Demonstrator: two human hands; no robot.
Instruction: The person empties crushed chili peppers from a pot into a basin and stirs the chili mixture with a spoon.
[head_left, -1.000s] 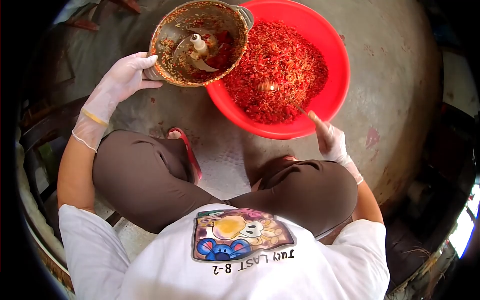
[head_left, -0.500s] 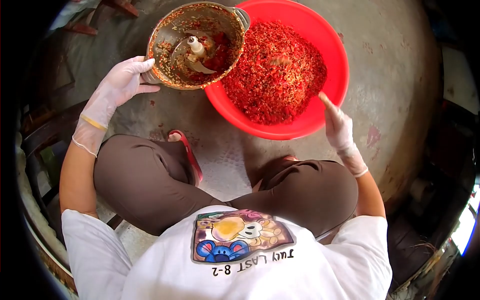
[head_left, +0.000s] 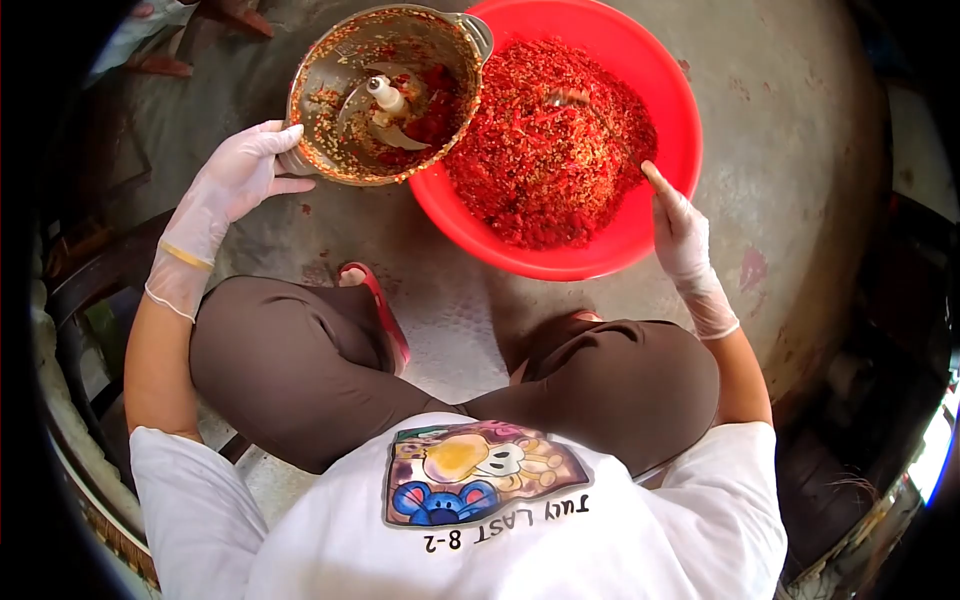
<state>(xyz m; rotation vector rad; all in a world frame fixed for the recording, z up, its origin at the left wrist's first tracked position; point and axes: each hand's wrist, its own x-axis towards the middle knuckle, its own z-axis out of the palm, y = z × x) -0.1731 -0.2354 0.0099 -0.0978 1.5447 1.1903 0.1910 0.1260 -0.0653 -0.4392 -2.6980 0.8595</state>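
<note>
My left hand (head_left: 240,172), in a clear glove, grips the side handle of a metal chopper bowl (head_left: 330,150). Thumb and fingers sit around that handle. Inside the bowl a white hub (head_left: 386,95) with curved blades stands amid wet red and yellow bits. The bowl tilts beside a red plastic basin (head_left: 560,262), overlapping its left rim. A heap of chopped red chili (head_left: 550,160) with pale seeds fills much of the basin. My right hand (head_left: 684,232), also gloved, is at the basin's right rim, fingers stretched toward the heap, fingertip stained. A small shiny patch (head_left: 570,97) shows on the heap; its kind is unclear.
Beneath everything is a grey concrete floor (head_left: 790,200) with reddish stains. My bent knees and red sandals (head_left: 385,320) are just below the basin. Dark wooden furniture (head_left: 90,290) stands at the left, and wooden legs (head_left: 160,62) show at upper left.
The bowl and my left hand have shifted slightly left. My right hand has moved slightly toward me, its fingertip clearer. The shiny patch appears farther back on the heap.
</note>
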